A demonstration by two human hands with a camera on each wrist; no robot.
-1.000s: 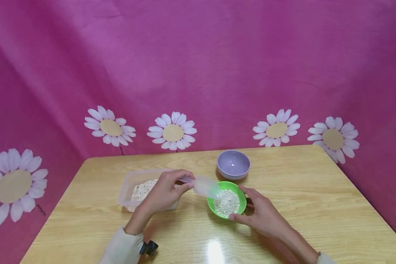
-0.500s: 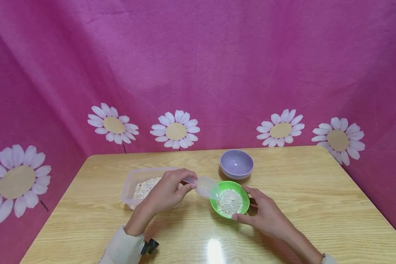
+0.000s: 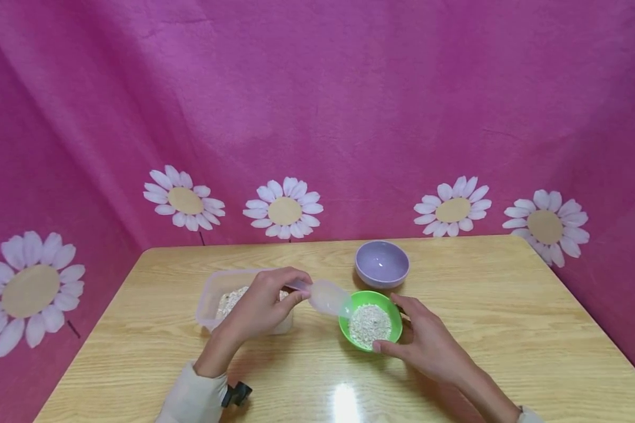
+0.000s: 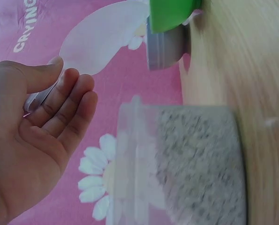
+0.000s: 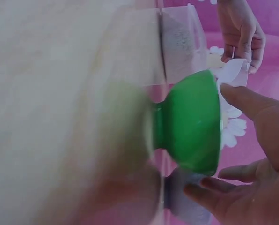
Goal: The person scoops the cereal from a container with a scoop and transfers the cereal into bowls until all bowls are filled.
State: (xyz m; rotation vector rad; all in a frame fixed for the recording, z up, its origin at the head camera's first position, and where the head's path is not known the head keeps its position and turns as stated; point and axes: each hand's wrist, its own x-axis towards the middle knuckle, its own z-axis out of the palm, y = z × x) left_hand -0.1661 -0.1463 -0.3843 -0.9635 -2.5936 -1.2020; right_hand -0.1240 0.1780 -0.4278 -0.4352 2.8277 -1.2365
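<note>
My left hand [image 3: 267, 302] pinches the handle of a translucent plastic scoop [image 3: 329, 298] between thumb and fingers. The scoop's blade slants to the right, its tip overlapping the left rim of a green bowl [image 3: 346, 335]. Pale oat flakes [image 3: 370, 325] lie heaped in this bowl, which stands on its foot on the table. With thumb at the near rim and fingers at the far right side, my right hand [image 3: 428, 341] holds the bowl. Behind my left hand is a clear plastic tub [image 3: 207, 302] of the same flakes, partly hidden; its side shows in the left wrist view.
A purple bowl [image 3: 382, 264] stands just behind the green one. The wooden table [image 3: 508, 305] reaches back to a pink curtain [image 3: 317, 117] printed with white flowers. A small black device [image 3: 236, 394] sits at my left wrist.
The left hand and scoop have drawn back slightly to the left from the green bowl. The right hand stays at the bowl's rim. The head view has shifted a little.
</note>
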